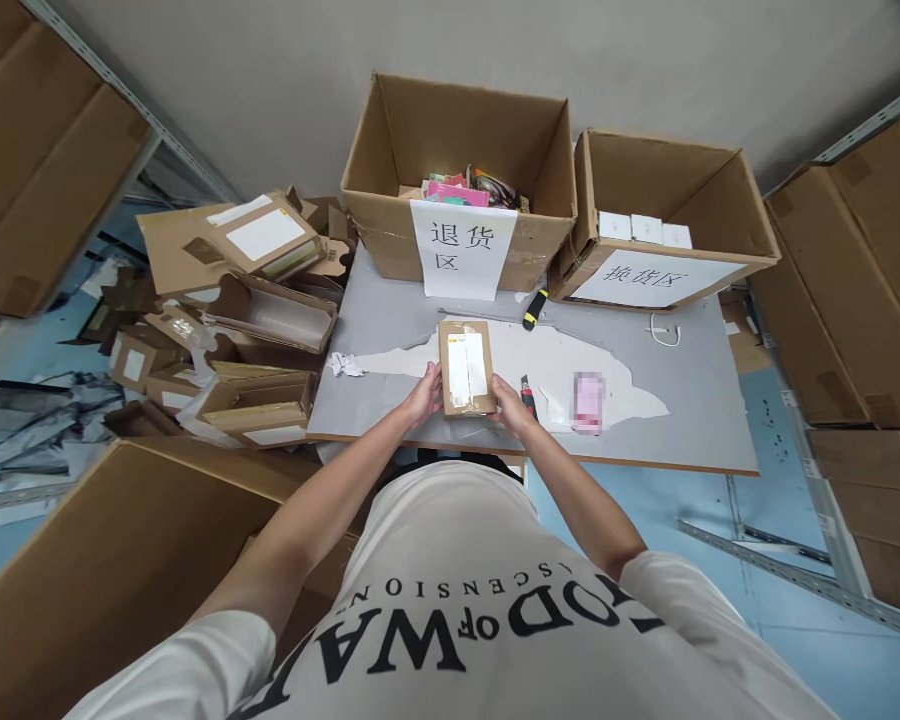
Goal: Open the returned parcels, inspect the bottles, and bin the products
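Between my two hands is a small brown cardboard box [483,404], taped, with a white label on its upper face. My left hand [423,396] grips its left side and my right hand [510,404] its lower right side. Just right of my right hand lies a red and black box cutter [528,396]. Farther back, near the large cartons, rests a yellow and black box cutter [535,309]. A pink item [588,402], blurred over, lies on the table to the right.
Two open cartons stand at the back: one [386,235] with colourful packages, one [562,268] with white boxes [647,229]. Opened cardboard boxes [270,310] pile up on the left. A crumpled paper [346,365] and a white cable [665,331] lie on the grey table [705,400].
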The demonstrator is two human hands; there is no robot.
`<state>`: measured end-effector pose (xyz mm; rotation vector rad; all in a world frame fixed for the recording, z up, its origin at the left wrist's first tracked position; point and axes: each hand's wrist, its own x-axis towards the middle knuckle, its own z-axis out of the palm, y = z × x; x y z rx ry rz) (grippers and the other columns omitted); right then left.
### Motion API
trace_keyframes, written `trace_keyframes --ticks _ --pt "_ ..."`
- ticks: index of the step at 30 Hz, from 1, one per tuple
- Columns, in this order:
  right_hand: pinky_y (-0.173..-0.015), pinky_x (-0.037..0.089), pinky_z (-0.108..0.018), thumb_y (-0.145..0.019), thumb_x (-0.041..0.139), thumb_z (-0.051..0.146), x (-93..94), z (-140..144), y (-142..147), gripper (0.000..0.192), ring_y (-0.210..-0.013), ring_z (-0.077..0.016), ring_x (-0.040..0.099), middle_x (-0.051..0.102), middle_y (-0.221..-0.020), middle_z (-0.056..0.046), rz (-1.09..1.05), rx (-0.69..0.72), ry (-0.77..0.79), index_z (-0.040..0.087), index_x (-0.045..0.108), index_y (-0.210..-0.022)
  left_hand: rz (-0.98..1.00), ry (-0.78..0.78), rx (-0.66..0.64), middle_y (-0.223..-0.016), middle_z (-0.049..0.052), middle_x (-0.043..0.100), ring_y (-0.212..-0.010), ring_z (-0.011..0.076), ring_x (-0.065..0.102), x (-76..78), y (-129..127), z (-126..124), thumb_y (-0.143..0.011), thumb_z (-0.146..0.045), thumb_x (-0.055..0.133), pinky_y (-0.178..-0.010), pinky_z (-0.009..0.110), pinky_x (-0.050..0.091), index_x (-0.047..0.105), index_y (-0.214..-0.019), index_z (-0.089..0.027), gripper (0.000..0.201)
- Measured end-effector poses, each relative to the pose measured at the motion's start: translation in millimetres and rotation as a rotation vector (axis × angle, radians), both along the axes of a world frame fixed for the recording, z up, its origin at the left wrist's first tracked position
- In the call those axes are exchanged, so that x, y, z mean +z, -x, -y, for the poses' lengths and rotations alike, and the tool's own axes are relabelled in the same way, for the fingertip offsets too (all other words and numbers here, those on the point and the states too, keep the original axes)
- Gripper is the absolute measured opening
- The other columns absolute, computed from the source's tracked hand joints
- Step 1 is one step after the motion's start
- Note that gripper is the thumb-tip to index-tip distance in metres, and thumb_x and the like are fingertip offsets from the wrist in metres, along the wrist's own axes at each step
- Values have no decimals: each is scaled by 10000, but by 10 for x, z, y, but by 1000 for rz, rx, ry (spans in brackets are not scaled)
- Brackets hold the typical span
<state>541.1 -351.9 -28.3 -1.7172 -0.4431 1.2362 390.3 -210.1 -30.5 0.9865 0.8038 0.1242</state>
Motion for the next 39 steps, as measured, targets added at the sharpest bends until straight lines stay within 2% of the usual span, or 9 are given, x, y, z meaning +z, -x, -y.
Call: trace_keyframes --ticks 3,10,18,25,28,31,34,36,39 --pt "-842 525 -413 -855 399 695 94 -138 -168 598 -1124 -237 583 558 -1346 -31 -58 72 25 331 500 -1319 67 -22 77 -1575 -13 221 -1426 270 267 -12 51 145 -852 -755 222 -1024 467 423 297 -1458 -390 712" --pt "-934 449 -386 -854 395 709 317 -761 -587 631 -1038 -234 606 659 -1160 -91 259 353 50 185 647 -1100 167 34 151 -1601 -50 -55 -1474 227 45 -105 71 535 -848 -764 179 -1114 491 281 -89 -1480 -417 769" --pt "-975 393 -365 -887 445 612 286 -1226 -757 502 -1119 -255 561 639 -1213 -89 583 712 134 196 639 -1092 175 83 41 -1594 -35 -131 -1474 214 -25 -260 -5 800 -788 -803 328 -1154 520 49 -154 -1461 -414 915" --pt "-982 398 -366 -923 394 578 166 -1185 -726 499 -1131 -236 557 624 -1253 -85 566 655 113 204 610 -1172 80 45 -13 -1601 -17 -78 -1473 233 38 -251 77 736 -797 -801 310 -1145 542 135 -54 -1485 -421 866" --pt "-1044 352 -382 -928 398 556 124 -1105 -826 497 -1203 -234 522 598 -1298 -88 638 520 12 200 595 -1214 -34 -13 -35 -1600 70 52 -1459 280 138 -203 141 671 -769 -798 400 -1136 525 218 73 -1516 -330 940" --pt "-1052 356 -365 -944 379 483 -6 -761 -985 479 -1222 -220 514 576 -1323 -111 775 266 -73 164 560 -1253 -40 -209 -134 -1488 181 372 -1384 310 346 -112 221 484 -710 -751 561 -1124 477 297 305 -1476 -179 990" --pt "-958 438 -356 -929 408 415 -233 -153 -1019 444 -1056 -222 610 619 -1233 -142 822 108 133 132 544 -1242 -63 -634 -173 -1325 166 569 -1240 300 530 22 272 177 -733 -672 601 -1078 443 387 478 -1362 -145 830" --pt "-929 451 -363 -898 472 400 -406 251 -918 431 -1029 -237 617 622 -1198 -144 817 165 362 140 541 -1235 -198 -977 -197 -1348 141 553 -1233 304 532 118 253 -47 -750 -637 599 -1076 444 391 499 -1342 -168 763" --pt "-907 457 -392 -813 605 439 -631 627 -656 548 -1169 -296 529 554 -1242 -156 844 231 645 173 484 -1276 -356 -1354 -346 -1490 166 372 -1384 347 328 225 120 -323 -677 -650 656 -1142 494 260 385 -1422 -144 940"
